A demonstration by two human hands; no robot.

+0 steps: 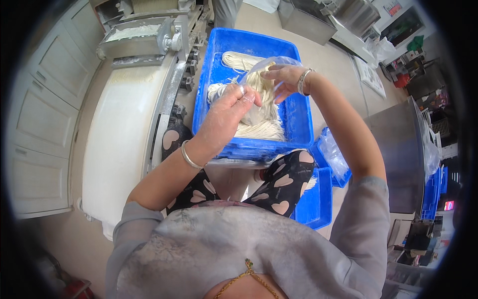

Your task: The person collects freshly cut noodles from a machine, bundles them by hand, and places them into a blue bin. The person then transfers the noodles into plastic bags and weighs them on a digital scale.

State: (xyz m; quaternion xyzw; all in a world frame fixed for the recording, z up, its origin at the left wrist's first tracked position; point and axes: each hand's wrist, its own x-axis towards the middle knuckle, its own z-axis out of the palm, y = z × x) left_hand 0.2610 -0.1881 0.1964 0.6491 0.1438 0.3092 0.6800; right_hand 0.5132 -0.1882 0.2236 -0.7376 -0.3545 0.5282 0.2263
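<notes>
A clear plastic bag (257, 114) with pale noodles (263, 84) in it is over a blue plastic crate (254, 35). My left hand (232, 114) grips the bag's near left side, thumb against curled fingers. At the bag's mouth, on the right, my right hand (285, 79) has its fingers spread against the plastic and noodles; whether it grips them I cannot tell. More noodle bundles lie in the crate: one at the far end (241, 61), one at the left (216, 91), partly behind my left hand, and one at the near end (261, 130).
To the left runs a noodle machine with a white conveyor belt (115, 130) and a floury metal hopper (132, 35). Beside my right knee stand a lower blue crate (317, 202) and another holding plastic bags (332, 151). A steel cabinet (396, 157) is further right. Another person's leg (226, 13) shows beyond.
</notes>
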